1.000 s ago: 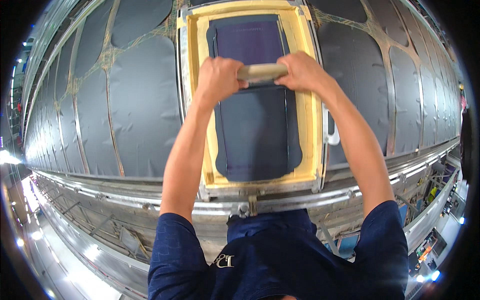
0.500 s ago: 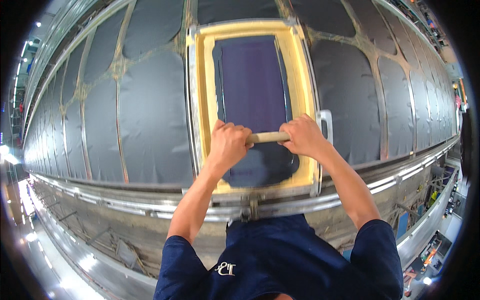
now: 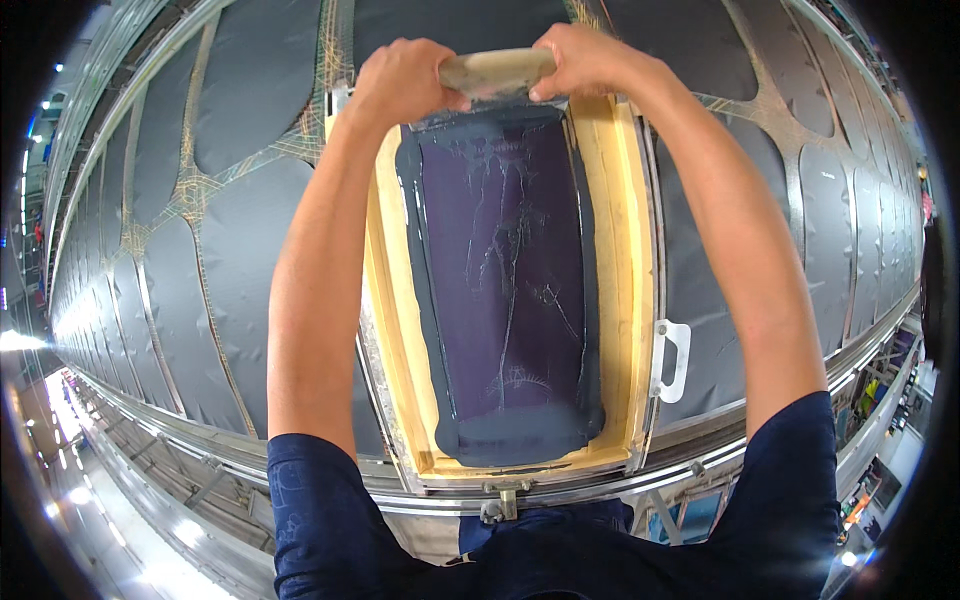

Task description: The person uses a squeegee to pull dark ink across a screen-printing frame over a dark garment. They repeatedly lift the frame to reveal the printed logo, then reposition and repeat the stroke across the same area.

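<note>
Squeegee [image 3: 497,72] is at the far end of the screen frame [image 3: 622,250], crosswise, pale thick handle on top; it and the hands hide most of the frame's far edge. Left hand [image 3: 405,78] is clenched on the handle's left end, right hand [image 3: 580,60] on its right end, thumbs on the near side. Bare handle shows between them. Can't tell if the blade is touching the mesh [image 3: 500,270]. Frame is lined yellow inside and sits on the long tabletop, near edge just beside the metal rail [image 3: 600,492]. Mesh reads purple in the middle, with fine pale branching lines and a small fringed arc toward the near edge. Dark ink [image 3: 520,435] pools along the near edge and runs in strips up both sides. White D-shaped handle [image 3: 672,360] sticks out from the frame's right edge, toward the near-right corner. Small metal clamp [image 3: 509,503] at mid near edge. Black panels [image 3: 270,270] cover the tabletop both sides of the frame, patterned bands [image 3: 190,190] between some.
</note>
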`<state>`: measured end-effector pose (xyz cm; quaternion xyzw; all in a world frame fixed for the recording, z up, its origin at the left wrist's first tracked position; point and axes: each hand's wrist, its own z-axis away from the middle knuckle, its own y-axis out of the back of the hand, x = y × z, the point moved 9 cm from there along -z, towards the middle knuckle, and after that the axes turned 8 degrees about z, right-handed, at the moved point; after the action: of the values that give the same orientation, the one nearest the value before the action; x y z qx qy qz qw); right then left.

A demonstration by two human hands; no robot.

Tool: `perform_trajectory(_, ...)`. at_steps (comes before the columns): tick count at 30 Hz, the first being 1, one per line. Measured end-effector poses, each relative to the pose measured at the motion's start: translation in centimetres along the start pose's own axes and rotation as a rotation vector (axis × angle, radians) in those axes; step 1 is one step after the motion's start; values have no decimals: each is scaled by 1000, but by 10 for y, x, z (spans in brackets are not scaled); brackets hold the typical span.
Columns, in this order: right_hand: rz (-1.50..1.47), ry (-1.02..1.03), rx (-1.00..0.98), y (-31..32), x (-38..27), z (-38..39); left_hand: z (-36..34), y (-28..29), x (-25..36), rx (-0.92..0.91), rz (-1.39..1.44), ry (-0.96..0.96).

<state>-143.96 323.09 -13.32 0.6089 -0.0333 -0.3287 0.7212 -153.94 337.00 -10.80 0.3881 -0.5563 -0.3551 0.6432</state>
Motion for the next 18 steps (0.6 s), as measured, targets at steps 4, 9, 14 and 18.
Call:
perform_trajectory(4, -70, -110, -50, -9, 12, -1, 1, -4, 1, 20, 16, 6)
perform_trajectory(9, 64, -13, 5, -13, -22, 35, 43, -9, 16, 108, -51, -46)
perform_trajectory(14, 47, -31, -8, -60, -59, 123, 136, -40, 50, 98, -25, -76)
perform_trajectory(18, 80, -41, 11, -97, -112, 228, 239, -69, 98, 118, -4, -156)
